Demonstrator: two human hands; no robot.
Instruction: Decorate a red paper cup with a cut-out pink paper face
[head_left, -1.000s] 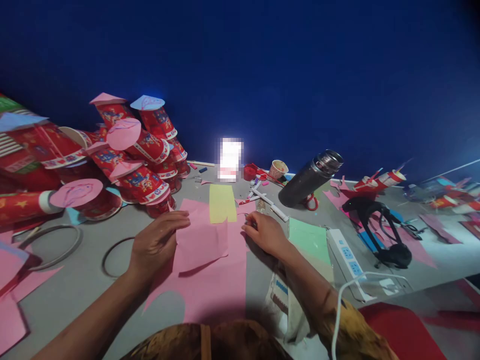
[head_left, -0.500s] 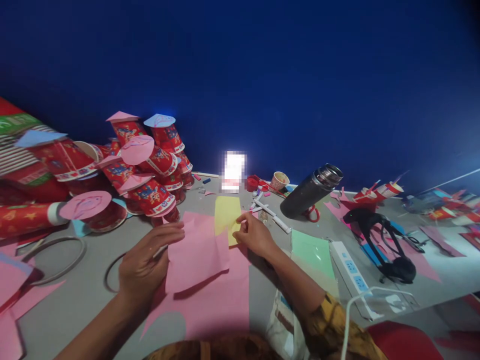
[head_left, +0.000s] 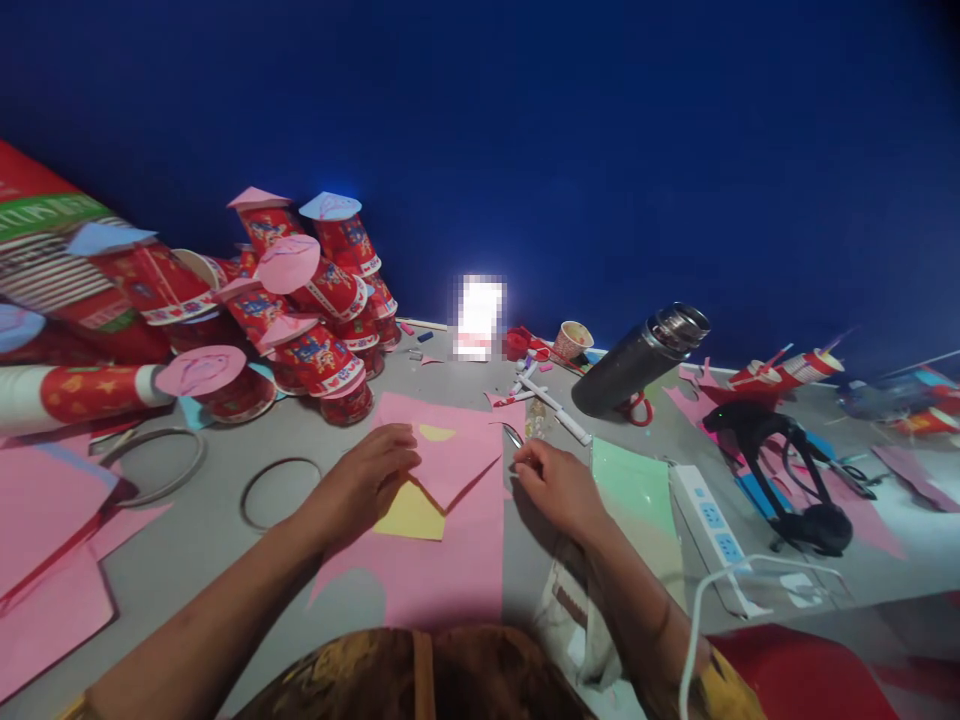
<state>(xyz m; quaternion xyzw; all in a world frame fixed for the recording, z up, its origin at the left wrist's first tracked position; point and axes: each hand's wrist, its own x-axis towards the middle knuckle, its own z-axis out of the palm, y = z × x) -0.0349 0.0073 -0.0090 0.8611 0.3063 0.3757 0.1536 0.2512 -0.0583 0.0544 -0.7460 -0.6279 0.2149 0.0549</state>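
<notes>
My left hand [head_left: 367,480] is closed at the left edge of a folded or angled piece of pink paper [head_left: 457,465]. Yellow paper [head_left: 409,515] shows below its fingertips, and a small yellow bit peeks out above. Beneath these lies a larger pink sheet [head_left: 465,570] on the grey table. Just right of the paper, my right hand [head_left: 559,488] has its fingers curled round what look like scissors [head_left: 513,434]; slim metal blades point up and left, while the handles are hidden.
Red paper cups [head_left: 319,355] with pink and blue paper tops are stacked at left. A dark thermos [head_left: 630,365], white markers [head_left: 551,395], a green sheet [head_left: 634,490], a power strip [head_left: 712,530] and a black strap headset [head_left: 780,480] lie to the right. A bright pixelated screen [head_left: 480,315] stands behind.
The yellow paper has gone from beyond the pink piece to mostly beneath it, nearer me. My right hand has left the yellow paper and moved right; metal blades now show at its fingers.
</notes>
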